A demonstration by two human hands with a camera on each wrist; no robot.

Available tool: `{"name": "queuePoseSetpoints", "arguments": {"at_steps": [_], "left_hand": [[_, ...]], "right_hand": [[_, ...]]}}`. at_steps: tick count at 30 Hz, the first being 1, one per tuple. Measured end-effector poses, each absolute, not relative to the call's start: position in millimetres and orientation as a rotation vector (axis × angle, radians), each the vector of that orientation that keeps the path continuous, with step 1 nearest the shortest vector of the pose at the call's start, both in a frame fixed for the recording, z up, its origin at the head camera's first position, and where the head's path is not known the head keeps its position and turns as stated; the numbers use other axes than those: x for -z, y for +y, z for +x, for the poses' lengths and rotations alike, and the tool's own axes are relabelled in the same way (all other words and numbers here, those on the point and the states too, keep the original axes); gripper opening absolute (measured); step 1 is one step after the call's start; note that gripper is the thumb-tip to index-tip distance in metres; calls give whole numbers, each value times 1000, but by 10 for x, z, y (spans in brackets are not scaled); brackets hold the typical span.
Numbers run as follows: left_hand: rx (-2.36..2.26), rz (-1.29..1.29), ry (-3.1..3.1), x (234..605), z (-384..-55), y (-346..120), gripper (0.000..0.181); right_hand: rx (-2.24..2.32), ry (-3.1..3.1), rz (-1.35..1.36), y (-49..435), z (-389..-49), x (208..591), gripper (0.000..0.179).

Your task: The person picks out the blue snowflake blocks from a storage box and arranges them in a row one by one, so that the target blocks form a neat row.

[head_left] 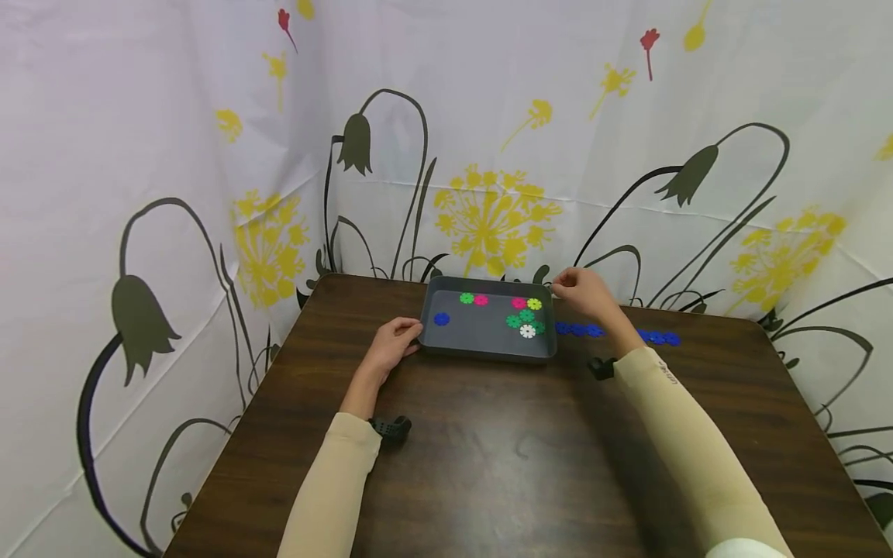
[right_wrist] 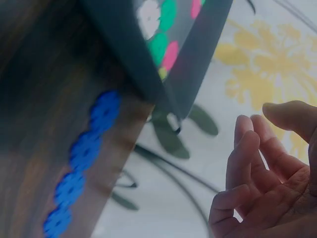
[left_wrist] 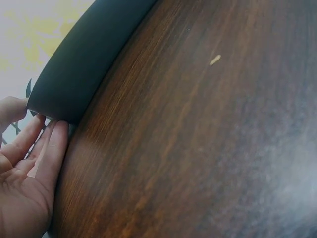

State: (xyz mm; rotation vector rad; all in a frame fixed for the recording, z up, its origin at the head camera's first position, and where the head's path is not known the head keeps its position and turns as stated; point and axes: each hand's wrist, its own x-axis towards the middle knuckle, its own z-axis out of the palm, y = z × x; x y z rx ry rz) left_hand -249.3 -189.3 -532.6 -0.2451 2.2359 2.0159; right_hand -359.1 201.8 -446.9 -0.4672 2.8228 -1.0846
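A dark grey tray (head_left: 481, 341) stands on the brown table (head_left: 502, 449) and holds several flower-shaped discs: green (head_left: 466, 297), pink (head_left: 518, 303), yellow (head_left: 534, 304), white (head_left: 528, 331) and blue (head_left: 442, 318). My left hand (head_left: 396, 338) lies at the tray's near left corner. In the left wrist view its straight fingers (left_wrist: 52, 148) touch the tray's wall (left_wrist: 84, 54). My right hand (head_left: 582, 291) hovers at the tray's far right corner. Its fingers (right_wrist: 247, 163) are loosely bent and hold nothing, a little apart from the tray's wall (right_wrist: 198, 64).
A row of blue discs (head_left: 577, 329) lies on the table right of the tray, partly behind my right forearm, with more blue discs (head_left: 659, 338) past it; the right wrist view shows them too (right_wrist: 84, 153). A flower-printed curtain (head_left: 488, 155) closes off the table's back and left.
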Motion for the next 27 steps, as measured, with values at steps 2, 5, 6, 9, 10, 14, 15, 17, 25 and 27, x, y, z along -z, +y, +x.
{"name": "queuePoseSetpoints", "arguments": {"at_steps": [2,5,6,9,10,14,15,17,25,27], "left_hand": [[-2016,-248,2232,5316,-2497,-1884,47],[-2018,-255,2238,5317,-2506,-1885,47],[-2015,-258,2243,5318,-2506,-1884,47],[-2013,-263,2247,5329,-2508,-1886,45],[-2011,-265,2248,5334,-2510,-1886,45],[-2023,-271,2251,5361,-2519,-1890,43],[-2027,-275,2252,5365,-2520,-1891,43],[-2034,-284,2252,5369,-2519,-1889,42],[-2030,-289,2250,5352,-2511,-1877,42],[-2032,-294,2249,5351,-2510,-1884,42]], "right_hand": [[1081,2804,-491,1923,-3599,4428,29],[1079,2765,-537,1778,-3607,4370,26],[1073,2752,-549,1730,-3609,4356,26],[1033,2727,-601,1584,-3626,4339,24],[1014,2725,-612,1536,-3634,4339,23],[938,2733,-659,1353,-3666,4340,21],[924,2730,-665,1309,-3672,4341,21],[911,2710,-678,1226,-3683,4349,23],[846,2631,-719,922,-3761,4473,23],[837,2634,-745,827,-3787,4494,21]]}}
